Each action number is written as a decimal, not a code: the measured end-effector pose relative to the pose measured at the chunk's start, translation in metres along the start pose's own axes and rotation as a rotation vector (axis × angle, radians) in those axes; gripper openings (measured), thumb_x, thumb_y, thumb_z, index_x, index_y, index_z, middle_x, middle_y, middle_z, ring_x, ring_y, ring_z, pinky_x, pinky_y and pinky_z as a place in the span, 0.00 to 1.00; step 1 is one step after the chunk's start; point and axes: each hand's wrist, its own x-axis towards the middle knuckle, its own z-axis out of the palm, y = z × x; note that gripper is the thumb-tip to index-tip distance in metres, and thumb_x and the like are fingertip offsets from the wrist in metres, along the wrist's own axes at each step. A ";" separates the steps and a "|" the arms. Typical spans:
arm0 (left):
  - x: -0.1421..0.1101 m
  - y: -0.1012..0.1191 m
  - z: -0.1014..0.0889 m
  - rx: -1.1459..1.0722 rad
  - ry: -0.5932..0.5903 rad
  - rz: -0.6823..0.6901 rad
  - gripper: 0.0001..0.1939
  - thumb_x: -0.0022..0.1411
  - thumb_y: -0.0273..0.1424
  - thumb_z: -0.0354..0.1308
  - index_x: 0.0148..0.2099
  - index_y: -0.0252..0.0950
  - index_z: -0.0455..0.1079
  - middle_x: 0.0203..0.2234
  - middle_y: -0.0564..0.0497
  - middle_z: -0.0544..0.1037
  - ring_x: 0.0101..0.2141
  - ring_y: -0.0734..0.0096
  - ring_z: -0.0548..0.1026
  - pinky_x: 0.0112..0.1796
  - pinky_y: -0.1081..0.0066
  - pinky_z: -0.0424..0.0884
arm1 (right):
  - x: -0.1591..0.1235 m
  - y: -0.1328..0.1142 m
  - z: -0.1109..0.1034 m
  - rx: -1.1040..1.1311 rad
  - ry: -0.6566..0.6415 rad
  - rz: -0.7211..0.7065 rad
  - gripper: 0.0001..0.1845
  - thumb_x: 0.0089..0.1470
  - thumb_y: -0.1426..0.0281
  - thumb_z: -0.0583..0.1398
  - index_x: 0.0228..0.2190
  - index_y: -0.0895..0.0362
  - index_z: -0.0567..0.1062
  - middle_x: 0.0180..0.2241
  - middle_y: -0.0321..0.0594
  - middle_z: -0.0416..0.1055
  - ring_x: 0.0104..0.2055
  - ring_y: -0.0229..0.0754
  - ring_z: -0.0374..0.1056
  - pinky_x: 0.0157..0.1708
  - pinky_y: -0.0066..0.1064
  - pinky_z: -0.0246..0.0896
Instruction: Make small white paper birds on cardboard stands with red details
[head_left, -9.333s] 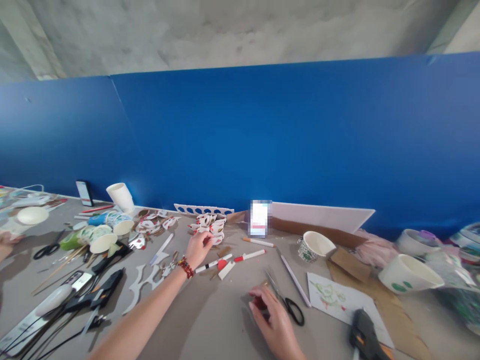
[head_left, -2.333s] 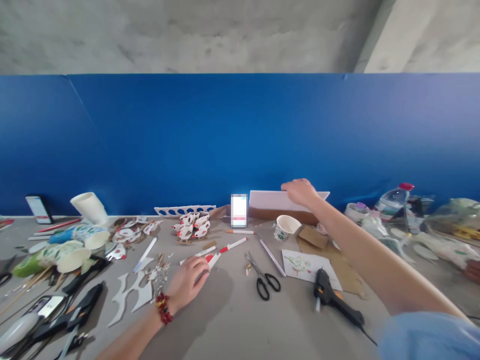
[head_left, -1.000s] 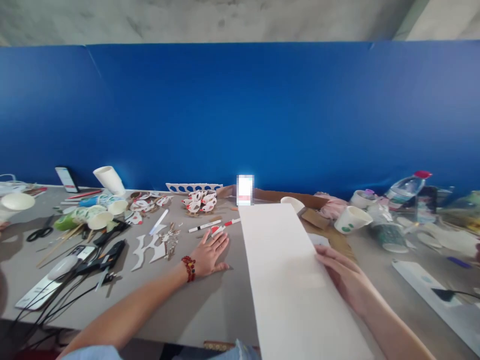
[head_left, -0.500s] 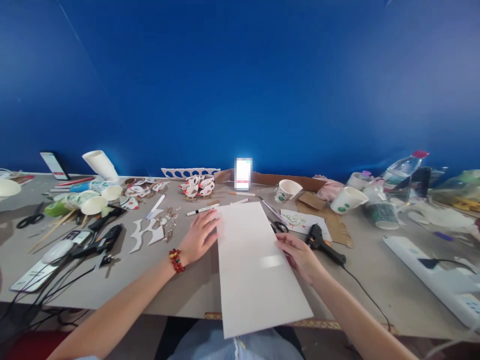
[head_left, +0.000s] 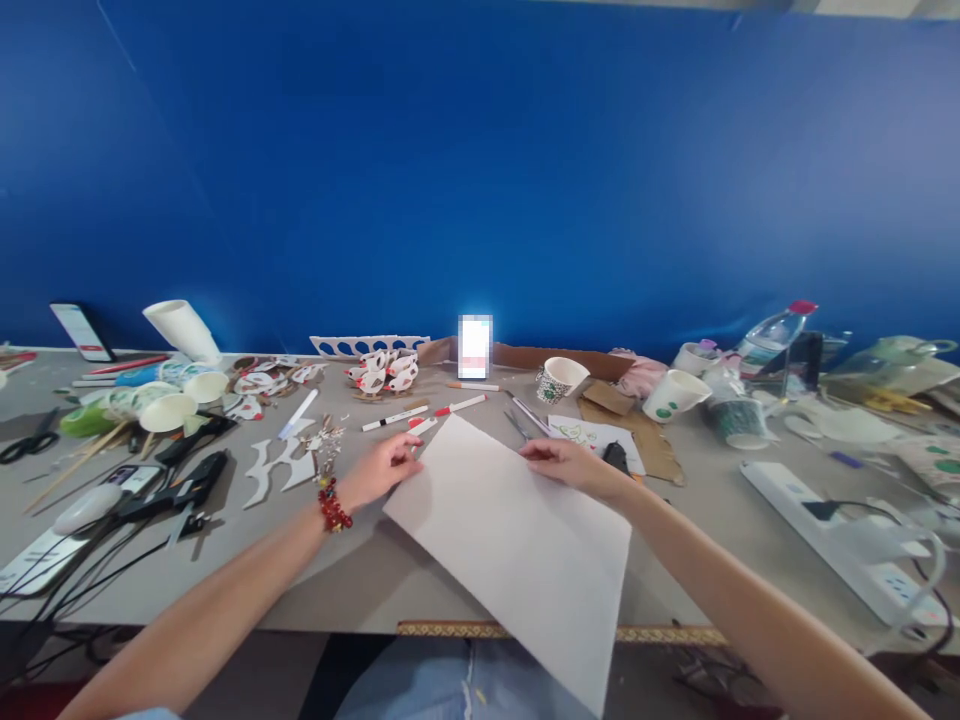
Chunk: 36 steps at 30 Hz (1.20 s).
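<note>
A large blank white sheet (head_left: 517,540) of stiff card lies turned at an angle in front of me. Its near corner reaches past the table edge, over my lap. My left hand (head_left: 386,468), with a red bead bracelet at the wrist, has its fingers curled in a pinch at the sheet's upper left edge. At the upper right edge, my right hand (head_left: 574,466) grips the sheet, some of its fingers out of sight. Beyond the sheet lie a red marker (head_left: 459,405), a black-and-white marker (head_left: 394,418) and scissors (head_left: 517,425).
Left of me are white card offcuts (head_left: 281,465), glue guns (head_left: 187,490) with cables, and paper cups (head_left: 171,405). Small red-and-white pieces (head_left: 382,372) stand at the back. Rightward are a patterned cup (head_left: 561,380), another glue gun (head_left: 616,457) and a power strip (head_left: 832,540).
The sheet has turned, its near end swinging right and its far end left. My left hand has curled its fingers; my right hand has moved up along the edge. The view has shifted slightly right.
</note>
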 end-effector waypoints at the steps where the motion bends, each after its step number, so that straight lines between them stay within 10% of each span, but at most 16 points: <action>1: -0.007 -0.005 0.001 -0.017 -0.028 -0.027 0.28 0.60 0.43 0.57 0.58 0.34 0.62 0.26 0.55 0.75 0.29 0.69 0.74 0.32 0.71 0.67 | 0.008 -0.003 -0.001 -0.125 -0.017 -0.027 0.14 0.56 0.64 0.57 0.42 0.52 0.78 0.40 0.38 0.78 0.42 0.47 0.73 0.40 0.36 0.66; 5: -0.040 -0.027 0.011 -0.078 -0.128 -0.120 0.41 0.59 0.42 0.57 0.67 0.31 0.45 0.22 0.59 0.73 0.24 0.70 0.72 0.29 0.72 0.65 | 0.038 -0.010 0.012 -0.366 -0.031 -0.106 0.13 0.55 0.67 0.56 0.38 0.49 0.80 0.38 0.37 0.79 0.39 0.46 0.73 0.38 0.35 0.66; 9: -0.064 -0.027 0.013 0.323 0.041 -0.066 0.35 0.64 0.43 0.52 0.68 0.37 0.48 0.26 0.55 0.76 0.29 0.67 0.74 0.33 0.69 0.68 | 0.047 -0.012 0.035 -0.423 0.025 -0.184 0.14 0.54 0.71 0.56 0.39 0.50 0.79 0.41 0.39 0.78 0.42 0.48 0.72 0.42 0.36 0.64; 12: -0.071 -0.012 0.013 0.618 0.113 0.177 0.32 0.63 0.49 0.52 0.66 0.43 0.56 0.49 0.45 0.75 0.49 0.57 0.73 0.49 0.60 0.68 | 0.040 -0.009 0.044 -0.454 0.081 -0.234 0.15 0.55 0.73 0.55 0.41 0.52 0.78 0.44 0.41 0.76 0.46 0.48 0.71 0.46 0.37 0.63; 17: -0.067 -0.003 0.023 0.766 -0.219 0.560 0.42 0.58 0.59 0.51 0.70 0.51 0.45 0.68 0.49 0.50 0.66 0.49 0.51 0.63 0.47 0.47 | 0.036 0.007 0.036 -0.497 0.161 -0.251 0.15 0.55 0.74 0.54 0.41 0.54 0.77 0.44 0.45 0.76 0.46 0.49 0.71 0.46 0.39 0.64; 28: -0.066 -0.024 0.010 0.840 -0.288 0.445 0.44 0.59 0.59 0.48 0.71 0.50 0.39 0.69 0.48 0.42 0.67 0.45 0.46 0.62 0.42 0.43 | 0.083 0.041 -0.006 -0.572 0.192 -0.319 0.21 0.57 0.78 0.50 0.47 0.52 0.75 0.52 0.43 0.70 0.54 0.48 0.65 0.54 0.42 0.61; 36: -0.065 -0.037 0.004 0.855 -0.294 0.432 0.45 0.59 0.59 0.49 0.71 0.48 0.39 0.70 0.48 0.41 0.67 0.46 0.45 0.63 0.44 0.43 | 0.063 0.031 -0.015 -0.707 0.203 -0.134 0.19 0.55 0.71 0.56 0.48 0.54 0.74 0.53 0.48 0.69 0.51 0.55 0.66 0.51 0.47 0.61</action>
